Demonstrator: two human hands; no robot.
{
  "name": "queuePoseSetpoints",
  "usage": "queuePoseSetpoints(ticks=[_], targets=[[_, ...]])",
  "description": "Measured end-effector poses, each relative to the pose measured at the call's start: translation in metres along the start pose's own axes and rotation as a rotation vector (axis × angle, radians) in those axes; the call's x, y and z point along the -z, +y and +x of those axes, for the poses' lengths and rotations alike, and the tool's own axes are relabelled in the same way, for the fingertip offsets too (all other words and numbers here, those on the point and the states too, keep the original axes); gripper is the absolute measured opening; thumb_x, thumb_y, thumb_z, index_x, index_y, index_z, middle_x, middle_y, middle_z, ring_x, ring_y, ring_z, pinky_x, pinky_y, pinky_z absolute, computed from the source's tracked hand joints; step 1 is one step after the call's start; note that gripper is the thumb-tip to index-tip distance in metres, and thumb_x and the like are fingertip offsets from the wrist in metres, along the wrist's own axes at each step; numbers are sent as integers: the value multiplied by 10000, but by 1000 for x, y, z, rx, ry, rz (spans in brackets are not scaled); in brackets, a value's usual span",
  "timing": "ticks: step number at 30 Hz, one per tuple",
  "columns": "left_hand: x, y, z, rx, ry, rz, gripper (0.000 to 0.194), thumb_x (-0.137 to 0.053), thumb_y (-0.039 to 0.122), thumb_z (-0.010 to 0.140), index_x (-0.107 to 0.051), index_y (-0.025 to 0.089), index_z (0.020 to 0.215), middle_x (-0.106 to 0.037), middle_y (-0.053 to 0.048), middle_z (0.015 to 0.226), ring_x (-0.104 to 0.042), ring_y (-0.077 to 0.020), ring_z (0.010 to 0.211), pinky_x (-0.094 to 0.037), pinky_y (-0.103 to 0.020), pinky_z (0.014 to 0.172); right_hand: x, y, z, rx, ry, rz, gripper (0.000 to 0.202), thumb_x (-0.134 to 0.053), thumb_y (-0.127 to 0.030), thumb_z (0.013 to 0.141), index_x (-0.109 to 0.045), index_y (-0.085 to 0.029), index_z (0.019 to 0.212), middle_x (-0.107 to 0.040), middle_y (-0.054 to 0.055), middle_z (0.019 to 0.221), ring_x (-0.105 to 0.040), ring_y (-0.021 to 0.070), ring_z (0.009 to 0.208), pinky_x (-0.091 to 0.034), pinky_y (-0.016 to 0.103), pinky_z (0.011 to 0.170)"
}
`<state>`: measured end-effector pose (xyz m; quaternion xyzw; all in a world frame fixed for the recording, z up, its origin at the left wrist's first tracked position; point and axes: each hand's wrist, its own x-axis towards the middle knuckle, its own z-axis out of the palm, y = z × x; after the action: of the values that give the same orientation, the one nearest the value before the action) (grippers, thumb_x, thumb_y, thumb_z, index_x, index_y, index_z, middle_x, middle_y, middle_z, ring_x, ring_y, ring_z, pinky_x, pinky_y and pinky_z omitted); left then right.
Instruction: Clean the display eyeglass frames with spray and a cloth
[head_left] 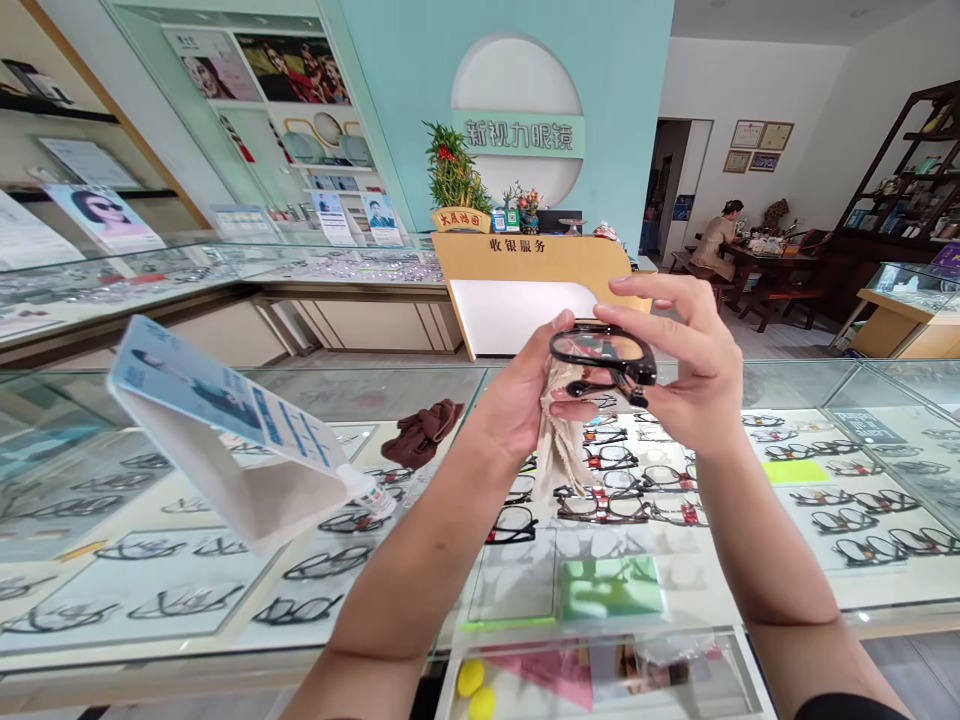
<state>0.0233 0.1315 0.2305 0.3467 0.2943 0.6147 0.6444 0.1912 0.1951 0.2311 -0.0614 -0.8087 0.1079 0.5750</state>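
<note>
A pair of black-framed eyeglasses point(604, 350) is held up above the glass display counter, between both hands. My left hand point(521, 390) grips one side of the frame together with a beige cleaning cloth point(561, 440), which hangs down below the fingers. On the other side, my right hand point(694, 360) has its thumb at the frame's dark end piece, with the fingers curved above the lens. A crumpled brown cloth point(421, 433) lies on the glass counter to the left of my left forearm.
A standing blue-and-white sign card point(225, 400) is on the counter at left, beside a small white bottle point(369, 492). Rows of eyeglasses point(607, 508) lie under the glass point(420, 385). Farther back are a cashier desk point(525, 262) and a seated person point(718, 242).
</note>
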Motion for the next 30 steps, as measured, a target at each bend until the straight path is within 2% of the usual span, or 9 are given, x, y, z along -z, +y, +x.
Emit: queuePoseSetpoints(ticks=[4, 7, 12, 15, 18, 22, 25, 27, 30], targets=[[-6, 3, -2, 75, -8, -7, 556, -758, 655, 946, -643, 160, 718, -614, -3, 592, -346, -24, 358, -221, -129, 319, 0, 1, -2, 18, 36, 37, 248, -841, -487, 897, -862, -482, 1145, -758, 24, 1302, -663, 362, 1312, -499, 651, 1156], [-9, 3, -2, 97, -8, -44, 568, -773, 679, 927, -639, 163, 731, -558, 28, 567, -311, -15, 355, -215, -129, 312, 0, -1, -2, -32, 42, 70, 198, -845, -469, 900, -866, -479, 1097, -755, 29, 1287, -652, 373, 1344, -517, 668, 1130], [-12, 0, -3, 123, -38, -45, 556, -768, 696, 930, -662, 166, 801, -542, 43, 583, -287, -11, 350, -198, -146, 308, 2, -4, -3, -159, 5, 99, 294, -890, -482, 854, -850, -427, 1141, -725, 44, 1339, -609, 406, 1417, -546, 686, 1125], [-11, -2, -3, 115, -76, -1, 538, -766, 702, 930, -694, 172, 873, -539, 47, 602, -305, -16, 347, -170, -161, 312, 5, -7, -4, -171, 14, 131, 274, -891, -462, 865, -837, -406, 1128, -729, 50, 1333, -621, 389, 1402, -527, 681, 1180], [-7, -6, -1, 67, -117, 87, 545, -755, 729, 924, -729, 187, 967, -580, 28, 641, -368, -46, 371, -204, -190, 324, 8, -12, -4, -169, -3, 131, 282, -904, -450, 861, -823, -396, 1125, -740, 49, 1326, -646, 364, 1367, -513, 665, 1216], [-2, -9, 0, 43, -164, 262, 660, -772, 799, 861, -753, 176, 1076, -659, -28, 719, -383, -79, 414, -215, -229, 352, 17, -21, -1, -158, 13, 126, 256, -905, -460, 870, -809, -378, 1093, -751, 35, 1289, -662, 333, 1355, -517, 619, 1219], [-2, -6, -6, -35, -136, 515, 659, -834, 784, 803, -770, 195, 1090, -703, -57, 768, -512, -132, 493, -298, -234, 392, 31, -21, 1, -136, -6, 86, 237, -912, -429, 872, -784, -370, 1062, -762, 15, 1264, -668, 298, 1334, -467, 565, 1268], [1, -1, -12, -100, -99, 763, 575, -896, 713, 769, -786, 229, 1058, -719, -48, 778, -616, -181, 592, -394, -240, 458, 44, -14, -4, -189, -79, 9, 265, -945, -412, 828, -765, -351, 1012, -762, 20, 1260, -656, 306, 1316, -444, 557, 1268], [15, 5, -21, -202, -98, 1135, 458, -912, 646, 763, -792, 259, 975, -738, -40, 800, -658, -216, 680, -440, -253, 544, 60, 9, -25, -322, -220, -128, 297, -957, -386, 775, -717, -306, 929, -751, 42, 1285, -624, 333, 1302, -416, 581, 1239]])
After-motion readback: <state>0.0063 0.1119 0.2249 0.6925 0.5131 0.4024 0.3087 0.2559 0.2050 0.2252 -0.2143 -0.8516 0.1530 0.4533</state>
